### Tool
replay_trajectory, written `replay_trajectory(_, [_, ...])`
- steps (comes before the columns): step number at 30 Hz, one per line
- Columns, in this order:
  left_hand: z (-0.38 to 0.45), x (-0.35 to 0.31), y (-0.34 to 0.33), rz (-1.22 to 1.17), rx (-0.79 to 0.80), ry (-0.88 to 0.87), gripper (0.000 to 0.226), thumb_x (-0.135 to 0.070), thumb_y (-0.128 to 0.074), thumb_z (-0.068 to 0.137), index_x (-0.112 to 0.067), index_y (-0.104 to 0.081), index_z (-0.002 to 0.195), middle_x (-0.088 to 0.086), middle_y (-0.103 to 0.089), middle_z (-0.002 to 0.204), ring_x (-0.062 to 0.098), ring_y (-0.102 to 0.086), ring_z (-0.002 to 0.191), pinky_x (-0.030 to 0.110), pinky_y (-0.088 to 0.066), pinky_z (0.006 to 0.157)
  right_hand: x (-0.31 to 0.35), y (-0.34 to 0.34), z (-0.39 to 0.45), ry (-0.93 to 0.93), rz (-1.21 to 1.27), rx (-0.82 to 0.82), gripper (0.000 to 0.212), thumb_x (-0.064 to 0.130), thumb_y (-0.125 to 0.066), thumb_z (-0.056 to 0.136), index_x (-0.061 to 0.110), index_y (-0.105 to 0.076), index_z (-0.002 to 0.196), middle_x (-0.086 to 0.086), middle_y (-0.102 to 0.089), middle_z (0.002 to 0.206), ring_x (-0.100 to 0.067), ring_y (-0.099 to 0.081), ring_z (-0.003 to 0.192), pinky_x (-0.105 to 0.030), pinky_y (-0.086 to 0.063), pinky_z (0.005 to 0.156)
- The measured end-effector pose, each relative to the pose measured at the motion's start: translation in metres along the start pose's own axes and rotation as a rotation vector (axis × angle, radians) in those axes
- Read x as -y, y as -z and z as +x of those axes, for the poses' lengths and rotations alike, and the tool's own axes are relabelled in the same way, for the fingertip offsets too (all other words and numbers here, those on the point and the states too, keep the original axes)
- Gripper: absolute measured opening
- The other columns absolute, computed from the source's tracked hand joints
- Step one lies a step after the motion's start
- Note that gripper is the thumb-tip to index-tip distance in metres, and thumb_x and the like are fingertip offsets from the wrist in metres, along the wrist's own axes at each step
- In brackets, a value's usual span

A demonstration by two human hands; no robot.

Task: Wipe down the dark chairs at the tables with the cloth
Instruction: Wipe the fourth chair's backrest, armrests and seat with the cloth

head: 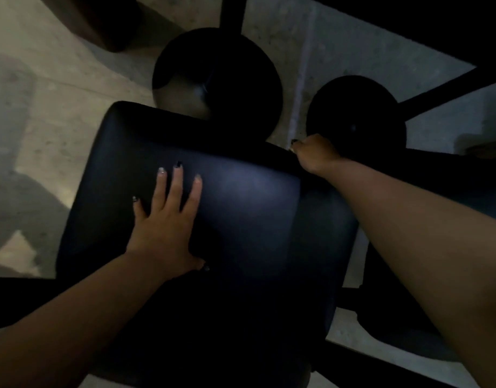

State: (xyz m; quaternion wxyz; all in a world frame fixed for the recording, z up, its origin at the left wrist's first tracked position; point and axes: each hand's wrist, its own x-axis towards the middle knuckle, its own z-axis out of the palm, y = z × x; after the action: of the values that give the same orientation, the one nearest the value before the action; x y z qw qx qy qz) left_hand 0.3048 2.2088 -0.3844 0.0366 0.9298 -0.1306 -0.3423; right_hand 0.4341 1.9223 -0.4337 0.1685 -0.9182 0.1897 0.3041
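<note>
From my head view, my left hand (168,219) lies flat on the dark chair (207,219), fingers (177,186) spread wide and holding nothing, while my right hand (314,155) reaches over the chair's far right edge, near a round table base (358,116) on the floor (59,107). Those right fingers are tucked out of sight, so I cannot tell whether they grip the edge or the cloth, which I cannot see anywhere. In this dim light I could miss patches, and leaning hard on the left palm might tip or slide the chair into the table base.
</note>
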Motion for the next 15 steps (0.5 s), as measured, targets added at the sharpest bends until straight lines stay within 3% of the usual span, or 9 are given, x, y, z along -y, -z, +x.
replay_trajectory(3, [-0.003, 0.005, -0.008, 0.002, -0.002, -0.041, 0.153, -0.070, -0.076, 0.054, -0.022, 0.045, 0.135, 0.012, 0.046, 0.147, 0.037, 0.037, 0.138, 0.067, -0.014, 0.111, 0.045, -0.013, 0.009, 0.083, -0.008, -0.004, 0.041, 0.035, -0.044, 0.095, 0.002, -0.063, 0.110, -0.024, -0.060, 0.120, -0.037, -0.058, 0.107, -0.030, -0.040, 0.079])
replay_trajectory(6, [-0.001, -0.002, -0.013, -0.013, -0.050, -0.011, 0.153, -0.066, -0.078, 0.056, -0.019, 0.043, 0.137, 0.014, 0.047, 0.146, 0.039, 0.037, 0.137, 0.067, -0.011, 0.111, 0.098, -0.026, 0.013, 0.175, -0.022, 0.020, 0.038, 0.031, -0.046, 0.095, 0.000, -0.065, 0.107, -0.023, -0.061, 0.119, -0.035, -0.058, 0.106, -0.026, -0.035, 0.072])
replay_trajectory(11, [-0.012, 0.012, -0.027, -0.142, -0.157, 0.014, 0.144, -0.059, -0.077, 0.064, -0.016, 0.035, 0.144, 0.009, 0.045, 0.148, 0.027, 0.045, 0.134, 0.047, 0.017, 0.112, 0.196, -0.046, 0.002, 0.396, -0.151, 0.012, 0.039, 0.023, -0.039, 0.099, -0.004, -0.059, 0.118, -0.026, -0.055, 0.127, -0.040, -0.052, 0.117, -0.035, -0.042, 0.092])
replay_trajectory(15, [-0.021, 0.015, -0.033, -0.243, -0.221, 0.051, 0.140, -0.057, -0.078, 0.065, -0.009, 0.025, 0.149, 0.009, 0.034, 0.155, 0.026, 0.034, 0.142, 0.039, 0.019, 0.113, 0.266, -0.065, -0.018, 0.605, -0.286, -0.015, 0.038, 0.009, -0.030, 0.100, -0.005, -0.055, 0.124, -0.027, -0.053, 0.130, -0.041, -0.051, 0.118, -0.042, -0.043, 0.095])
